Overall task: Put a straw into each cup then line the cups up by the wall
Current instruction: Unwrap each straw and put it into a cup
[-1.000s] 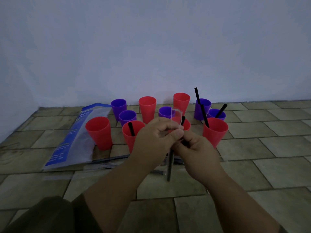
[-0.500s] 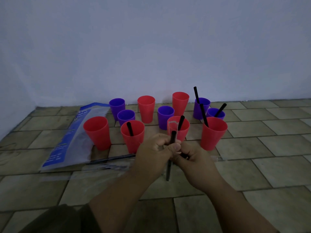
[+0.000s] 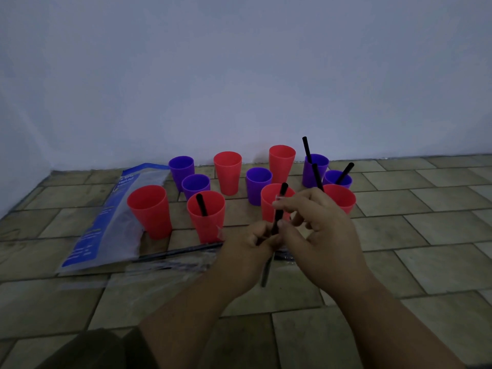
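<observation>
- Left hand (image 3: 247, 246) pinches straw (image 3: 277, 222) low, holding it upright and steady.
- Right hand (image 3: 324, 230) pinches the same straw higher, probably unwrapping it.

Cups (image 3: 228, 172) crowd the wall (image 3: 239, 75); right floor (image 3: 426, 222) open.

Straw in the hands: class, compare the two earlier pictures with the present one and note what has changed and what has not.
The clear wrapper no longer stands above the left hand, and the upper part of the black straw is now bare. The left hand still grips the straw. The right hand has risen and seems to pinch the wrapper. The cups, the straws in them and the bag stayed put.
</observation>
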